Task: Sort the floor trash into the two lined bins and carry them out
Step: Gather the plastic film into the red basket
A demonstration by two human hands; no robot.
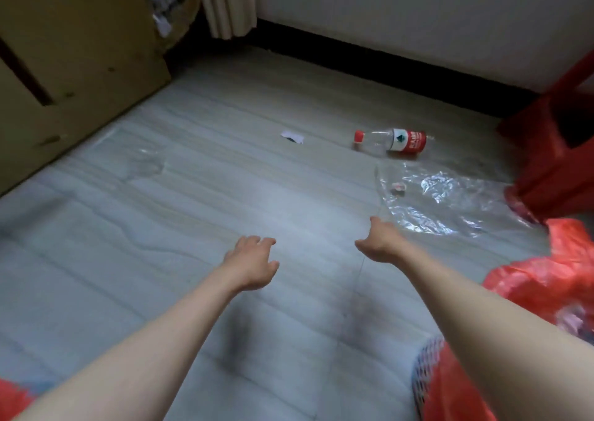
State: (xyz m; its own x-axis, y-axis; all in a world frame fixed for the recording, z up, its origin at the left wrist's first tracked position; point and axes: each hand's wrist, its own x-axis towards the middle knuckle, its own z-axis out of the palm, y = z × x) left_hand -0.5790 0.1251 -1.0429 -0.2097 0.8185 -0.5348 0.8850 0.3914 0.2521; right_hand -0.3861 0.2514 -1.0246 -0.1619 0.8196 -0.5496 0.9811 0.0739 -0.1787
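Sorting looks underway: both empty hands, left hand [252, 263] and right hand [379, 242], fingers spread, reach toward the clear plastic sheet [443, 198] at two o'clock, likely grabbed next.

Clear plastic bottle with red cap and red label [390, 141]: empty, on side, cap pointing left, on grey floor. Crinkled clear plastic sheet [443, 202]: flat, just nearer than bottle. Small white paper scrap [292, 137]: left of bottle. White mesh bin with red liner [450, 382]: bottom right, partly cropped.
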